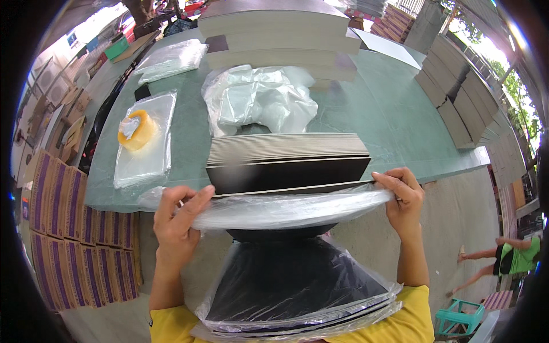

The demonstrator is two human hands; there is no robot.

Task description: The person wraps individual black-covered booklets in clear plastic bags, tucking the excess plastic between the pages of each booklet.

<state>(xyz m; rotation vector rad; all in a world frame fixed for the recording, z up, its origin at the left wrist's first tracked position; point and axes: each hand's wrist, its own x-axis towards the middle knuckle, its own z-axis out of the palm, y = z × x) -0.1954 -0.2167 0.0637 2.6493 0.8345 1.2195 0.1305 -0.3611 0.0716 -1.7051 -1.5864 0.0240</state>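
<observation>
My left hand is closed at the left end of a thin black board with a pale edge. At its right end my right hand pinches the opposite corner. A clear plastic bag lies bunched along the board between both hands; how far it covers the board is hard to tell. Just beyond, a stack of black boards with pale edges rests at the table's near edge. Closer to my body, black boards in clear plastic lie against my yellow shirt.
On the green table are crumpled plastic bags, flat clear bags under a yellow tape roll, and tall board stacks. Cartons stand left. Behind at right are a person in green and a green stool.
</observation>
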